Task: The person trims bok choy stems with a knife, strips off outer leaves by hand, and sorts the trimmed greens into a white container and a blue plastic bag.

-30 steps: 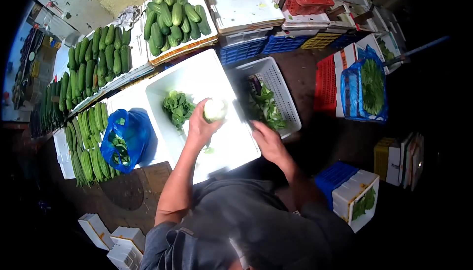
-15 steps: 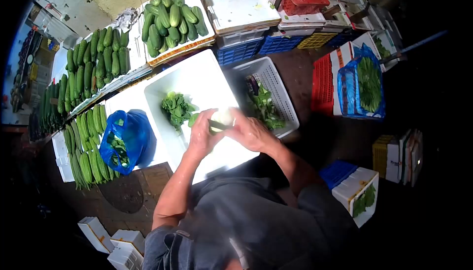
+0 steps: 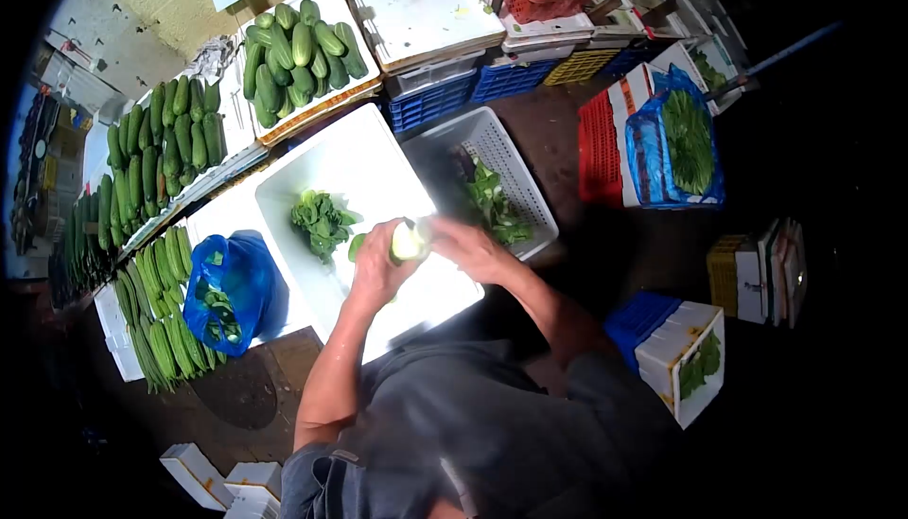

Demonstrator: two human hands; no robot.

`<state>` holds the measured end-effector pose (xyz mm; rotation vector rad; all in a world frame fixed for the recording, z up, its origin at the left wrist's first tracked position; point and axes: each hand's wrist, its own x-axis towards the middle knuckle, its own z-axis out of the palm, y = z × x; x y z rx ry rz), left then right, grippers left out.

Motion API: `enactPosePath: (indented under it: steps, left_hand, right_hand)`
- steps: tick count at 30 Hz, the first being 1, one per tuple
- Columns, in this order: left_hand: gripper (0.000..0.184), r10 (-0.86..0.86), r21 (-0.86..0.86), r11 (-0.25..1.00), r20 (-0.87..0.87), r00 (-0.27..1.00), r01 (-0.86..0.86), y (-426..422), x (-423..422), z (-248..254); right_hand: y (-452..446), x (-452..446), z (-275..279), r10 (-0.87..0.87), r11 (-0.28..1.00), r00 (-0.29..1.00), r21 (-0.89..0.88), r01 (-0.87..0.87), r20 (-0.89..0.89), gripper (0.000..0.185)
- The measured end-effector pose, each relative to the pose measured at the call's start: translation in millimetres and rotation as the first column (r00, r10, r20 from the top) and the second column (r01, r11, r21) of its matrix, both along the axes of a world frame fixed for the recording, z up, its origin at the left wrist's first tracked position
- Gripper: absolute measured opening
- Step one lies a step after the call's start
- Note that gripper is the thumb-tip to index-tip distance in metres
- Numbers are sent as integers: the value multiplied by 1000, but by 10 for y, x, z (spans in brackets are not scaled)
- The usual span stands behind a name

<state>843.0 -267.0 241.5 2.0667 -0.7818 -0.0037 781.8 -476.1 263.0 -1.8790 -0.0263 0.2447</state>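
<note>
My left hand is closed around a leafy green vegetable. Its pale, rounded base faces right, and a green leaf tip pokes out on the left of the hand. My right hand is just right of that base, its fingertips blurred; whether they touch it or hold anything I cannot tell. Both hands are over a white foam box. Inside it, to the left of the hands, lies a bunch of leafy greens.
A grey crate with loose leaves stands right of the box. A blue bag of greens sits at its left. Cucumbers and ridged gourds lie on boards behind and left. A red crate stands farther right.
My right hand has drawn slightly away from the vegetable, which both hands were around before. The vegetable has turned, so its pale base shows more. The whole view has shifted slightly.
</note>
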Motion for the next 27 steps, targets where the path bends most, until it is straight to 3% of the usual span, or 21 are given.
enactPosePath:
  steps: [2,6,7,8,10,12,14,16,18,19,20,22,24,26,27]
  left_hand:
    - [57,-19,-33,999,-51,999,17,-29,-20,27]
    - [60,50,-61,997,-74,996,-55,-89,49,57]
    - [61,46,-105,990,-384,922,-94,-131,29,292]
    - [63,34,-66,994,-602,798,-92,-129,86,263]
    - [62,-103,-233,965,-763,638,-123,-125,213,324]
    - [62,-283,-506,821,-763,581,-263,-65,281,-119]
    - [68,-480,-582,686,-813,330,-437,10,304,-207]
    - [59,-576,-597,525,-774,263,-607,23,249,-217]
    - [53,-635,-554,460,-751,179,-693,156,240,-187]
    - [57,-600,-513,460,-781,172,-725,195,252,-173]
    - [58,-577,-497,468,-798,173,-731,286,252,-186]
    - [59,-550,-408,443,-827,117,-798,432,258,-232]
    - [54,-374,-252,519,-926,48,-817,645,260,-130]
    - [50,-236,-268,608,-960,153,-748,937,259,-333]
    - [46,-157,-298,580,-954,255,-758,1065,210,-356]
  right_hand:
    - [-18,-24,6,-56,992,985,103,73,-160,48]
    - [-324,-224,-246,-234,962,924,62,264,-302,48]
    - [-402,-289,-415,-396,888,820,55,456,-414,49]
    - [-527,-313,-659,-432,811,757,157,564,-490,49]
    - [-659,-307,-853,-559,745,655,39,666,-508,47]
    - [-767,-315,-990,-607,654,584,79,752,-539,52]
    - [-933,-395,-1224,-496,497,485,223,839,-720,56]
    - [-1024,-362,-1499,-397,298,339,230,926,-853,62]
    - [-1175,-425,-1732,-273,104,340,324,940,-900,63]
    - [-1194,-425,-1688,-271,125,375,354,927,-886,61]
    - [-1153,-395,-1636,-281,92,319,306,948,-905,62]
    - [-1245,-428,-1740,-199,91,383,372,924,-902,65]
    - [-1355,-497,-1899,-231,141,450,427,893,-863,67]
    - [-1016,-328,-1596,-465,114,168,130,985,-869,71]
    - [-1000,-337,-1706,-441,180,273,214,960,-855,64]
